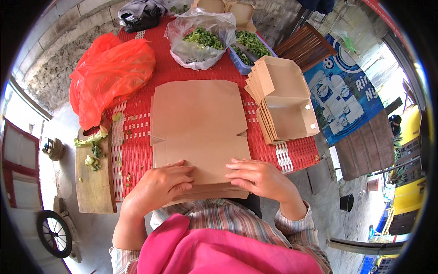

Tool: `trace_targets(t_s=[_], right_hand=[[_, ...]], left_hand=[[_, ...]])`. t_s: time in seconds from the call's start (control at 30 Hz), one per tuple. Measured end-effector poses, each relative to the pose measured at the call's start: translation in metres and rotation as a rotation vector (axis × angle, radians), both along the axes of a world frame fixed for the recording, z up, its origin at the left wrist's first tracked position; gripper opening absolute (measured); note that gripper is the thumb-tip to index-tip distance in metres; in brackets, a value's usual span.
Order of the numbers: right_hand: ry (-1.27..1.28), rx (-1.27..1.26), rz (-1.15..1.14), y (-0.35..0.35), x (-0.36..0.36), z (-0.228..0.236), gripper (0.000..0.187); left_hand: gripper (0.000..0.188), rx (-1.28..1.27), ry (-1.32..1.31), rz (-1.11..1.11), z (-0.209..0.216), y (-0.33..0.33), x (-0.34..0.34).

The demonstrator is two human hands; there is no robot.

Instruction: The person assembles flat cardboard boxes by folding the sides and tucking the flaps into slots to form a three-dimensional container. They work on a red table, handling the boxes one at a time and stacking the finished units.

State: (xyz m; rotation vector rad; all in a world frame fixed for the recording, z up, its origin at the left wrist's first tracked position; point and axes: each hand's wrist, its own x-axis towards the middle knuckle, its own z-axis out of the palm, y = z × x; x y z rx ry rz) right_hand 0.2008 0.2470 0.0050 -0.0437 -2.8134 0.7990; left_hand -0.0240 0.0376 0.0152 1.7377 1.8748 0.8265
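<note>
A stack of flat brown cardboard box blanks (199, 109) lies in front of me, its near end close to my body. The top sheet has creases and notched sides. My left hand (166, 180) rests on its near left part, fingers stretched toward the middle. On the near right part lies my right hand (260, 178), its fingers spread over the cardboard. Neither hand is closed around anything. To the right, several folded boxes (287, 118) are nested in one another with their lids up.
On the red woven table (141, 150) are a red plastic bag (112, 73), a clear bag (182, 48) of chopped greens and a blue tub (242, 67) of greens. A wooden cutting board (93, 187) with vegetable scraps sits at the left edge. A wooden chair (305, 48) stands behind.
</note>
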Motion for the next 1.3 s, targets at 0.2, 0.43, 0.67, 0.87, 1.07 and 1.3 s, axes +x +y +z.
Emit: trace_targets(t_s=[0.2,0.43,0.67,0.87,1.07,1.3], right_hand=[[0.007,-0.097,-0.18,0.005,-0.021,0.001,0.014],[0.068,0.338,-0.099,-0.016,-0.025,0.002,0.021],[0.139,0.341,0.185,-0.053,-0.025,-0.02,0.038],[0.126,0.197,0.1,-0.054,-0.017,-0.021,0.044],[0.103,0.182,0.022,-0.039,0.006,-0.022,0.044],[0.141,0.166,-0.068,-0.019,0.033,-0.027,0.043]], left_hand=[[0.016,-0.031,0.151,0.16,0.007,0.017,0.002],[0.017,0.201,0.353,0.195,-0.016,0.023,0.013],[0.036,0.218,0.347,0.058,-0.029,-0.005,0.039],[0.034,0.181,0.237,0.139,-0.026,-0.021,0.039],[0.034,0.163,0.291,0.239,-0.029,-0.042,0.031],[0.033,0.181,0.328,0.216,-0.026,-0.042,0.024]])
